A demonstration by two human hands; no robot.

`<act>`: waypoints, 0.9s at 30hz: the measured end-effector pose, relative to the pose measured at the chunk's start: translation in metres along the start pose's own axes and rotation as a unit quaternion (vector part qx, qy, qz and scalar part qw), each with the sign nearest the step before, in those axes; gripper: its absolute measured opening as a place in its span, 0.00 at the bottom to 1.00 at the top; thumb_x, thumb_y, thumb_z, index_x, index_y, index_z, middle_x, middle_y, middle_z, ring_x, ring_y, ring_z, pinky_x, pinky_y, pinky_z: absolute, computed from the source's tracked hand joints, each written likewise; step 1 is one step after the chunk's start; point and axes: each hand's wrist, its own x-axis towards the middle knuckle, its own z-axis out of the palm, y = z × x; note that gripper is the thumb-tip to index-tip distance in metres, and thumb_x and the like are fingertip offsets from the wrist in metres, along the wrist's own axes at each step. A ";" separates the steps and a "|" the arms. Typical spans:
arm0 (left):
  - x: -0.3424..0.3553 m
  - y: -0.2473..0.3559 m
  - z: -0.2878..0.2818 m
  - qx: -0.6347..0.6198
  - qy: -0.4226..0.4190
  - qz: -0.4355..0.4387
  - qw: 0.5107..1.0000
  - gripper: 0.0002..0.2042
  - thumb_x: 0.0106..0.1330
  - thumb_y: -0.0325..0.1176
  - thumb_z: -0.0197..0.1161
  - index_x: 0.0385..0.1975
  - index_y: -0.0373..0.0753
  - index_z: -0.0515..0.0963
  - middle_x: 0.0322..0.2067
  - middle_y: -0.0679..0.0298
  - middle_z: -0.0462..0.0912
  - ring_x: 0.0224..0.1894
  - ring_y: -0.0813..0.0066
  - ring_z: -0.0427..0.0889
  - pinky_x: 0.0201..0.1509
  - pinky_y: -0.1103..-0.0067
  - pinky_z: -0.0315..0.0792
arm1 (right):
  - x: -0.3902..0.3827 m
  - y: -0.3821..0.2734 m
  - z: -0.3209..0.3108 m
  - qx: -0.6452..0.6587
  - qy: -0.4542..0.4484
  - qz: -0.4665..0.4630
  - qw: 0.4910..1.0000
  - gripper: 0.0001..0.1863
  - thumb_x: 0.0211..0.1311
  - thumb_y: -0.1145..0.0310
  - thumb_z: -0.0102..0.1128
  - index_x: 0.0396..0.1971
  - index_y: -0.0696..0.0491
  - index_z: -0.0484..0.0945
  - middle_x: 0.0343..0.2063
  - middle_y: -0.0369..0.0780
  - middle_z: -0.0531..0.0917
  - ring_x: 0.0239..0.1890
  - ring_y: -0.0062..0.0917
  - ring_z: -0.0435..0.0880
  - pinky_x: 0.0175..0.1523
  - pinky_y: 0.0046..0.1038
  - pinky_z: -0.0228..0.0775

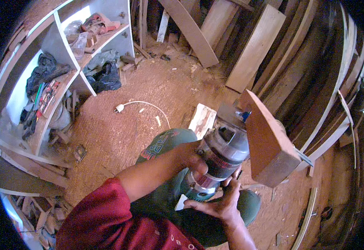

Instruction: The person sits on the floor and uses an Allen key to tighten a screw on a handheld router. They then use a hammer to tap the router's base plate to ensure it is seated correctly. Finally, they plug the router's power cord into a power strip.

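Note:
A router (221,154) with a silver metal housing and a teal end cap lies tilted across my lap. My left hand (194,161) is closed round the side of its body, with some fingers hidden behind it. My right hand (221,204) holds the router's teal end from below, the thumb stretched along it and the other fingers partly hidden. A small white piece (181,203) sticks out by that thumb; what it is, I cannot tell. Close to the router's base, on the right, is a thick brown wooden block (269,141); whether they touch is unclear.
A white cord with a plug (119,108) lies unplugged on the sawdust-covered floor (107,141). White shelves (67,39) with tools and black bags stand at the left. Planks (257,48) lean against the far and right sides. A pale wood offcut (202,118) lies beyond my knee.

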 end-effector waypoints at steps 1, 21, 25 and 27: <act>-0.001 0.000 0.001 0.000 0.003 0.002 1.000 0.41 0.41 0.40 0.79 0.57 0.30 0.69 0.47 0.52 0.81 0.46 0.59 0.83 0.54 0.64 0.77 | -0.003 0.000 0.001 0.001 -0.002 0.000 1.000 0.64 0.20 0.41 0.86 0.52 0.60 0.52 0.50 0.49 0.68 0.52 0.33 0.72 0.51 0.33 0.70; 0.000 0.004 0.005 0.007 0.016 0.008 1.000 0.44 0.41 0.40 0.80 0.59 0.32 0.65 0.47 0.53 0.78 0.45 0.60 0.82 0.55 0.64 0.75 | 0.003 -0.002 -0.006 0.000 0.037 0.007 0.999 0.60 0.17 0.39 0.86 0.46 0.59 0.57 0.39 0.43 0.69 0.40 0.28 0.74 0.40 0.30 0.70; 0.001 0.005 0.005 0.010 0.018 0.006 1.000 0.44 0.41 0.41 0.80 0.60 0.33 0.64 0.47 0.53 0.78 0.45 0.60 0.82 0.55 0.64 0.74 | 0.004 -0.009 -0.011 -0.026 0.014 0.039 0.999 0.60 0.19 0.40 0.87 0.48 0.59 0.59 0.43 0.43 0.71 0.43 0.28 0.74 0.45 0.29 0.69; 0.000 0.005 0.005 0.012 0.020 0.008 1.000 0.44 0.41 0.41 0.80 0.60 0.33 0.64 0.48 0.53 0.77 0.45 0.60 0.82 0.56 0.64 0.74 | 0.005 -0.014 -0.014 0.035 -0.017 0.118 0.992 0.61 0.21 0.45 0.87 0.57 0.57 0.61 0.52 0.42 0.74 0.54 0.28 0.74 0.59 0.31 0.66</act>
